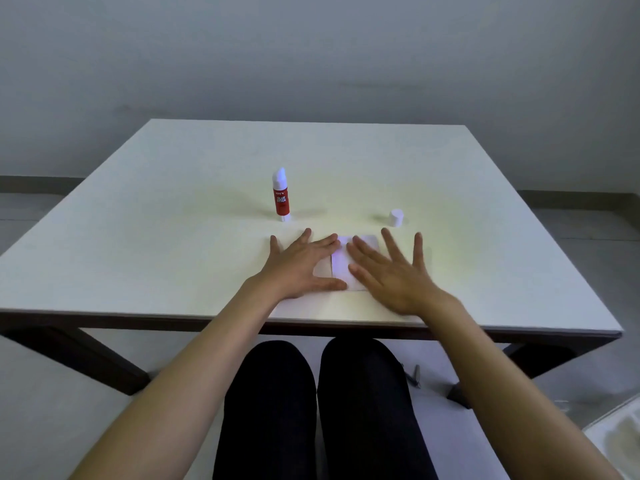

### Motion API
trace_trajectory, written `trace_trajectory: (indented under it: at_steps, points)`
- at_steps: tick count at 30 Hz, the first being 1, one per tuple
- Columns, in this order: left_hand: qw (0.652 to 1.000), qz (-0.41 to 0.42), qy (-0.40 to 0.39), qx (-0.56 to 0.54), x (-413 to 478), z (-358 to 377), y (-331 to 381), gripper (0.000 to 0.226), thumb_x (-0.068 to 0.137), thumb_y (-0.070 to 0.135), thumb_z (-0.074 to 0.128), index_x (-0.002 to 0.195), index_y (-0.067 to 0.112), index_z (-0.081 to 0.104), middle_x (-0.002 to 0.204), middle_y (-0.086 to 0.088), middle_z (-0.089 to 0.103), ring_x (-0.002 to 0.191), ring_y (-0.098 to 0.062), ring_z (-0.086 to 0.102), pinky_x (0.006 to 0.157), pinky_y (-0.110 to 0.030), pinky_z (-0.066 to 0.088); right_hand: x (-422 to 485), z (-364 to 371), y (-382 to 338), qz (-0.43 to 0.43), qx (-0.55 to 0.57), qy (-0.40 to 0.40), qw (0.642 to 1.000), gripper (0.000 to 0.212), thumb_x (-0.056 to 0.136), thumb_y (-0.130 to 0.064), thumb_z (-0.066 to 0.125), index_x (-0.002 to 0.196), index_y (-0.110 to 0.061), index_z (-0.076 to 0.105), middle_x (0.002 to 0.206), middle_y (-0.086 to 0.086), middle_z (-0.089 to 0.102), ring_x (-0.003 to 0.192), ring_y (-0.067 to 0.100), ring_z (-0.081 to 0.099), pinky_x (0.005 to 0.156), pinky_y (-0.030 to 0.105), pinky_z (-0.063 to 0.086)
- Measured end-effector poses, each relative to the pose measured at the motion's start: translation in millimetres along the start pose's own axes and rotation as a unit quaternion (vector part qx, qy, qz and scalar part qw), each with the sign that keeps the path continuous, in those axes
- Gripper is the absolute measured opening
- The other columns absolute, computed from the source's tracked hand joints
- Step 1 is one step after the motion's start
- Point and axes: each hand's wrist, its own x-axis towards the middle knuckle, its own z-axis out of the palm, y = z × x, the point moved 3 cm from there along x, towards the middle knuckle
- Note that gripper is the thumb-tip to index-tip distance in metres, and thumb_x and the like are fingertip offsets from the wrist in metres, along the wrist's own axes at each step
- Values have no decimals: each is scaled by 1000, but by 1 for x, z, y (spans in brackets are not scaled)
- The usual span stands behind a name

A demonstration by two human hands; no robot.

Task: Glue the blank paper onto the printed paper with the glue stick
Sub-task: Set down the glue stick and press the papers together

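Pressing-down step, by the look of it. Left hand (301, 263) flat, fingers spread, palm down on the papers. Right hand (391, 271) likewise flat and splayed, inner fingers on the sheets, outer fingers out over bare table (138, 220). Nothing pinched in either.

Blank paper (341, 263) showing as a small pale rectangle between the two hands, lying on top of a larger pale sheet, presumably the printed paper (301, 304), whose near edge peeks out under the left wrist. Print not legible; too washed out to confirm.

Glue stick (281, 195) upright at 11 o'clock from the hands, uncapped, white glue tip exposed, well apart from the papers. Cap (396, 217) standing alone at 1 o'clock, just beyond the right fingertips.

Likely near the end: gluing probably done, bond being smoothed. Next move probably calls for firm outward strokes toward the edges, then recapping the stick. Risk: sheet sliding skewed while the glue is wet.

Surface: plain off-white tabletop, dark legs. Room: bare grey wall at 12 o'clock, pale floor, dark-trousered knees at 6 o'clock under the table edge.
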Motion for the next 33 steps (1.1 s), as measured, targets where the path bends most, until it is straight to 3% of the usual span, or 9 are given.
trace_trajectory:
  at_steps: [3, 8, 11, 15, 20, 22, 27, 33]
  points:
    - [1000, 3, 0, 6, 0, 1, 0, 85, 79, 67, 50, 149, 35, 15, 157, 24, 6, 148, -16, -6, 111, -64, -9, 13, -12, 5, 33, -25, 0, 999, 62, 94, -58, 5, 151, -33, -4, 160, -19, -7, 145, 22, -24, 107, 57, -27]
    - [1000, 15, 19, 6, 2, 3, -3, 85, 78, 67, 50, 149, 34, 15, 157, 24, 8, 148, -20, -10, 112, -60, -12, -12, 6, -21, -104, 0, 7, 995, 70, 82, -70, -6, 147, -44, -12, 156, -26, -13, 142, 18, -29, 101, 51, -34]
    - [1000, 13, 19, -13, 3, 5, -5, 87, 77, 69, 50, 149, 36, 13, 157, 25, 7, 147, -18, -11, 112, -59, -14, 0, -2, -4, -61, -5, -8, 998, 60, 90, -64, 0, 146, -46, -10, 156, -28, -10, 143, 18, -27, 104, 54, -31]
    - [1000, 7, 14, -16, 3, 6, -6, 86, 78, 67, 51, 149, 36, 14, 157, 25, 6, 147, -18, -13, 112, -58, -14, 14, -8, -3, 6, -35, 8, 999, 63, 94, -59, 6, 150, -35, -8, 159, -19, -11, 145, 22, -24, 109, 56, -25]
    - [999, 10, 20, -31, 3, 7, -7, 84, 79, 64, 53, 149, 36, 15, 156, 26, 6, 147, -19, -13, 111, -59, -15, -12, 10, -21, -107, 6, 24, 994, 74, 80, -72, -6, 147, -42, -11, 156, -25, -14, 143, 14, -26, 103, 48, -32]
    - [999, 12, 19, -37, 3, 8, -7, 86, 78, 66, 52, 149, 36, 14, 156, 26, 6, 147, -19, -14, 112, -59, -15, -8, 8, -11, -93, -4, 12, 996, 68, 84, -69, -4, 146, -44, -12, 156, -27, -13, 143, 11, -24, 105, 49, -30]
    - [999, 4, 12, -40, 3, 8, -7, 86, 78, 66, 52, 149, 36, 13, 157, 26, 5, 147, -18, -15, 113, -58, -15, 16, -6, 4, 2, -34, 4, 999, 64, 94, -59, 8, 150, -33, -9, 159, -18, -12, 146, 18, -22, 112, 54, -22]
    - [997, 6, 21, -68, 3, 9, -8, 85, 77, 64, 56, 148, 37, 17, 156, 28, 7, 147, -17, -15, 112, -56, -17, -27, 16, -20, -104, 8, 25, 994, 75, 81, -72, -2, 148, -39, -9, 157, -24, -13, 142, 8, -28, 105, 49, -31]
